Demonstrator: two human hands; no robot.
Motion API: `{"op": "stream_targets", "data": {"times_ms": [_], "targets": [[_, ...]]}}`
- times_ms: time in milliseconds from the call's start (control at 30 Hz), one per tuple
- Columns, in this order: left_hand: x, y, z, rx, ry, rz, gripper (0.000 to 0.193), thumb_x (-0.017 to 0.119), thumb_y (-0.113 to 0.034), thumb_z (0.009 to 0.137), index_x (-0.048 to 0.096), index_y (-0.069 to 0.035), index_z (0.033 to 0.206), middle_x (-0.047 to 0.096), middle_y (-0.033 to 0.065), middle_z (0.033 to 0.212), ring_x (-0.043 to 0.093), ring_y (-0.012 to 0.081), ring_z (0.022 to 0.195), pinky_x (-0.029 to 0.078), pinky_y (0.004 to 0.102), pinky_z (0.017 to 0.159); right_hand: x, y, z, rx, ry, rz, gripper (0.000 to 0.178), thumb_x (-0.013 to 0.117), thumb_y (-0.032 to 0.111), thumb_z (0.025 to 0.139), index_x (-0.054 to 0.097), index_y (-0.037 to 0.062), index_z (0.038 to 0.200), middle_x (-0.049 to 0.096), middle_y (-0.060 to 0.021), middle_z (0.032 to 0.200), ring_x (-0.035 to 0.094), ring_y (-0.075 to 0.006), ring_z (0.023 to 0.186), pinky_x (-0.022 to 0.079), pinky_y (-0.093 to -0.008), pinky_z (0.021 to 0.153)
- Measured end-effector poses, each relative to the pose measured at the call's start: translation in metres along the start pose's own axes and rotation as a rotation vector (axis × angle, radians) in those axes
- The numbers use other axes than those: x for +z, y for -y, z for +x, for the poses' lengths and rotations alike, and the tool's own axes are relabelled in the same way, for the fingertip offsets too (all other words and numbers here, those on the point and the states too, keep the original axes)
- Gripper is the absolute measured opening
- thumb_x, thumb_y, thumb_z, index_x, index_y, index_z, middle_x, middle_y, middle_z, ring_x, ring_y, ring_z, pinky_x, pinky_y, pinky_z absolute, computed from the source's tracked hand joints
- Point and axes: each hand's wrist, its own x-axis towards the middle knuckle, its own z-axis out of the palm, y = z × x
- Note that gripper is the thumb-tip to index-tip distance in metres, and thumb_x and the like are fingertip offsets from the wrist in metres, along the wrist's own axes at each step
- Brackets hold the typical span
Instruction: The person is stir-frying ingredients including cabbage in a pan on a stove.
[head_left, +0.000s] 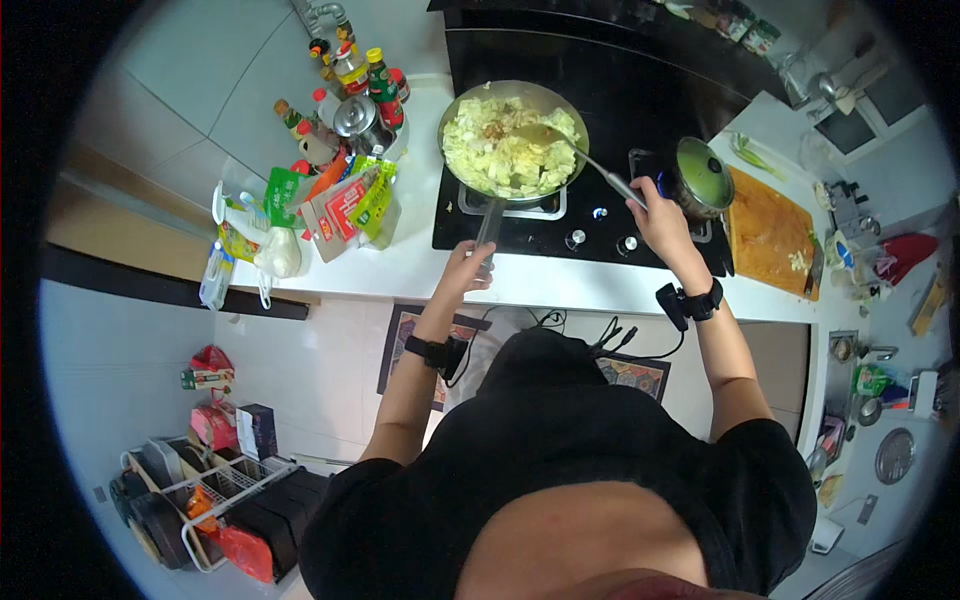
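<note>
A wide frying pan sits on the left burner of the black stove, filled with chopped pale green cabbage. Brownish bits lie on top of the cabbage near the pan's far side. My left hand is closed around the pan's handle, which points toward me. In my right hand is the grey grip of a spatula; its head rests among the cabbage at the pan's right side. Just beyond my right hand stands a pot with a glass lid on the right burner.
Right of the stove lies a wooden cutting board with a knife and chopped bits. Sauce bottles and a metal canister crowd the left counter. Food packets stand nearer me. Cables hang near the counter's front edge.
</note>
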Motion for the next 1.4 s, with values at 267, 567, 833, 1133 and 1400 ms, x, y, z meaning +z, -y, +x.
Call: {"op": "stream_targets", "data": {"times_ms": [267, 567, 833, 1133, 1400], "targets": [[0.01, -0.001, 0.012, 0.042, 0.108, 0.04, 0.02, 0.056, -0.019, 0.077, 0.041, -0.005, 0.081, 0.041, 0.0009, 0.057, 0.031, 0.0041, 0.037, 0.02, 0.0195, 0.03, 0.087, -0.022, 0.067, 0.11, -0.127, 0.225, 0.022, 0.052, 0.023, 0.084, 0.045, 0.0064, 0.097, 0.059, -0.0203, 0.072, 0.056, -0.0419, 0.071, 0.044, -0.0466, 0.06], [0.003, 0.005, 0.027, -0.213, 0.297, -0.151, 0.017, 0.062, -0.015, 0.073, 0.051, -0.004, 0.081, 0.054, 0.0074, 0.067, 0.054, 0.0148, 0.057, 0.048, 0.0239, 0.048, 0.004, 0.006, -0.004, -0.149, 0.139, -0.141, 0.02, 0.052, 0.02, 0.083, 0.044, 0.0114, 0.1, 0.058, -0.0159, 0.065, 0.057, -0.0351, 0.058, 0.044, -0.0433, 0.049], [-0.001, 0.012, 0.033, -0.344, 0.412, -0.468, 0.01, 0.056, -0.011, 0.078, 0.047, -0.006, 0.077, 0.05, 0.0039, 0.067, 0.053, 0.0141, 0.059, 0.05, 0.0215, 0.052, -0.035, 0.037, -0.022, -0.114, 0.169, -0.29, 0.021, 0.053, 0.022, 0.082, 0.048, 0.0151, 0.101, 0.057, -0.013, 0.06, 0.057, -0.0328, 0.055, 0.045, -0.0418, 0.047], [-0.003, -0.002, 0.023, -0.294, 0.389, -0.242, 0.02, 0.058, -0.018, 0.08, 0.044, -0.006, 0.087, 0.051, 0.0057, 0.069, 0.051, 0.0127, 0.053, 0.043, 0.02, 0.041, 0.004, 0.03, 0.01, 0.034, -0.087, -0.001, 0.024, 0.051, 0.023, 0.084, 0.047, 0.0157, 0.107, 0.058, -0.0181, 0.064, 0.057, -0.0373, 0.059, 0.044, -0.0452, 0.05], [-0.003, -0.009, 0.019, -0.28, 0.463, -0.184, 0.026, 0.059, -0.021, 0.079, 0.041, -0.007, 0.092, 0.049, 0.0077, 0.074, 0.047, 0.0129, 0.051, 0.036, 0.021, 0.041, 0.065, -0.018, 0.04, 0.241, -0.083, 0.188, 0.02, 0.048, 0.02, 0.087, 0.045, 0.0072, 0.102, 0.054, -0.0161, 0.058, 0.054, -0.0298, 0.047, 0.041, -0.0398, 0.041]]}}
